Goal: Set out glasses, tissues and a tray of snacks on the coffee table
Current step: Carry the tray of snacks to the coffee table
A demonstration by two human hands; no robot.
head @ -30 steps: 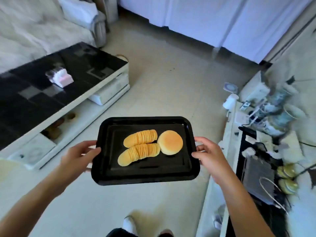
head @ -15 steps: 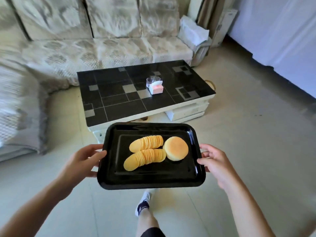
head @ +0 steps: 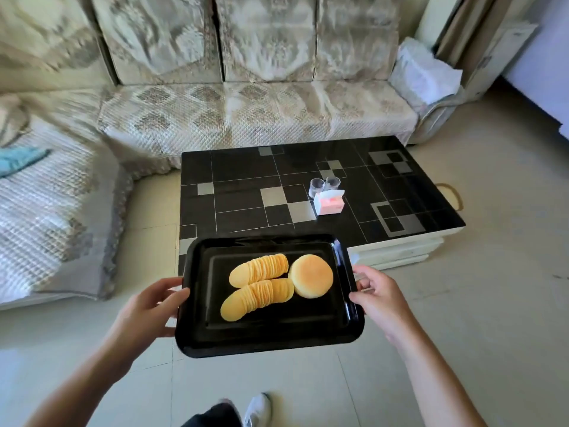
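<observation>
I carry a black tray point(head: 271, 340) in the air in front of me, its far edge overlapping the near edge of the coffee table. My left hand point(head: 147, 306) grips its left rim and my right hand point(head: 380, 298) grips its right rim. On the tray lie two rows of yellow crisps point(head: 257, 283) and a round bun point(head: 311, 275). The black tiled coffee table point(head: 246, 198) stands just beyond. Two clear glasses point(head: 323, 185) and a pink-and-white tissue pack point(head: 328, 203) sit together on its right half.
A patterned L-shaped sofa point(head: 246, 118) wraps behind and to the left of the table. A white cushion point(head: 425, 72) lies on its right arm. My foot in a white shoe point(head: 257, 409) is on the pale tiled floor below the tray.
I have turned left and walked up to the coffee table with the tray; the table and sofa now fill the view straight ahead. Both hands keep their hold on the rims.
</observation>
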